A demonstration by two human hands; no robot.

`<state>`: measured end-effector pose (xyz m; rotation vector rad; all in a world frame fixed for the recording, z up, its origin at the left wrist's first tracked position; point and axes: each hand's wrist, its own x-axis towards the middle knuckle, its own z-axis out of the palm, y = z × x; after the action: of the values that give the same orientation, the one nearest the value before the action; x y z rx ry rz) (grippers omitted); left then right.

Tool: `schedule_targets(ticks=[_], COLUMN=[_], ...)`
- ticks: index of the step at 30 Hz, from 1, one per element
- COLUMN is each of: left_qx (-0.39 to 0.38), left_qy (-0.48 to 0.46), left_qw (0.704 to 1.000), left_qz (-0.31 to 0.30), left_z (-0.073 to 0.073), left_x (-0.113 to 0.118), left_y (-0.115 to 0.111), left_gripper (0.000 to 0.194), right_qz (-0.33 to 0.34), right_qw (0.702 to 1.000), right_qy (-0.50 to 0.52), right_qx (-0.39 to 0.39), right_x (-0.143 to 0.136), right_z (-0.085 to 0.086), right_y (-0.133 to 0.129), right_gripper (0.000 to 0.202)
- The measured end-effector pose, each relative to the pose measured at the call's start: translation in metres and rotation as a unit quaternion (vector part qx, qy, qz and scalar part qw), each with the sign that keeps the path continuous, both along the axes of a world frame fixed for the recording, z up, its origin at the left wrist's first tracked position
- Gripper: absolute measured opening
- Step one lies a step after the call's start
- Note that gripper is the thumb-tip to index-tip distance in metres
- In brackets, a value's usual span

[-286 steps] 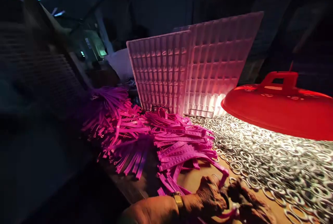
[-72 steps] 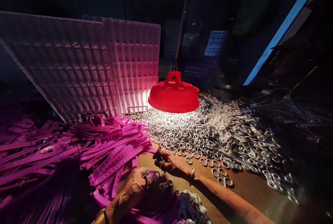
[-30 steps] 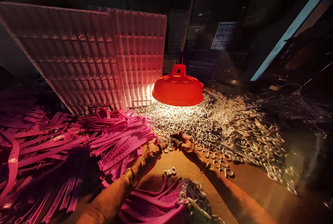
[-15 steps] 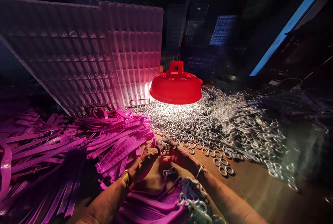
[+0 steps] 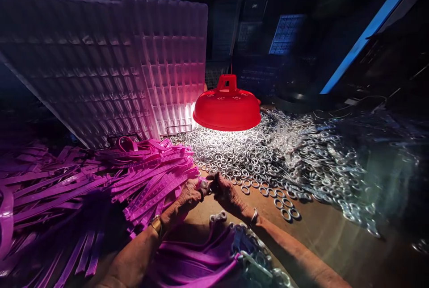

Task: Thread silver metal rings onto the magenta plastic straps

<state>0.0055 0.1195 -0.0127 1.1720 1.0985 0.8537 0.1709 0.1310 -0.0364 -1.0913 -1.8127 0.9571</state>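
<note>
My left hand (image 5: 189, 193) and my right hand (image 5: 225, 192) meet at the middle of the table, fingertips pinched together around the end of a pink strap (image 5: 203, 184) and a small metal ring I can barely make out. A heap of loose pink straps (image 5: 100, 176) lies to the left of my hands. A wide spread of silver metal rings (image 5: 278, 154) covers the table behind and to the right. Below my wrists lies a bundle of pink straps with rings fitted (image 5: 231, 252).
A red lamp shade (image 5: 227, 108) hangs low over the rings, lighting them. White gridded trays (image 5: 110, 64) lean upright at the back left. Bare brown tabletop (image 5: 321, 230) shows at the right front. The surroundings are dark.
My right hand drew back from the ring pile and came together with my left hand. Both hands now pinch at the strap end.
</note>
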Motion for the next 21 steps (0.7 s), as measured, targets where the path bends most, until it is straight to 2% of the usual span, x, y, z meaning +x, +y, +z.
schedule_targets(ticks=[2, 5, 9, 12, 15, 17, 21], left_qx=[-0.066, -0.16, -0.212, -0.205, -0.171, -0.127, -0.057], left_qy=[-0.015, -0.02, -0.037, -0.048, -0.06, -0.068, -0.08], left_qw=[0.997, 0.985, 0.975, 0.977, 0.982, 0.986, 0.986], left_qz=[-0.03, -0.059, -0.061, -0.015, 0.047, 0.081, 0.133], left_z=[0.0, -0.002, -0.001, 0.0, 0.001, 0.003, 0.005], left_x=[-0.001, -0.004, -0.007, -0.008, -0.009, -0.006, 0.005], left_y=[-0.003, -0.005, -0.01, -0.016, -0.026, -0.032, -0.035], left_gripper=[0.015, 0.019, 0.027, 0.03, 0.034, 0.037, 0.036], right_qz=[0.012, 0.028, 0.042, -0.04, -0.141, -0.16, -0.144], right_qw=[0.994, 0.979, 0.979, 0.991, 0.986, 0.983, 0.986], right_qy=[-0.075, -0.145, -0.117, -0.027, 0.038, 0.021, -0.046], right_qx=[0.08, 0.142, 0.16, 0.125, 0.081, 0.09, 0.07], right_x=[-0.001, -0.003, -0.006, -0.004, 0.007, 0.019, 0.038], right_z=[0.002, 0.004, 0.01, 0.019, 0.031, 0.039, 0.048], right_y=[-0.004, -0.012, -0.024, -0.028, -0.012, 0.011, 0.055], right_gripper=[0.018, 0.017, 0.023, 0.031, 0.032, 0.029, 0.025])
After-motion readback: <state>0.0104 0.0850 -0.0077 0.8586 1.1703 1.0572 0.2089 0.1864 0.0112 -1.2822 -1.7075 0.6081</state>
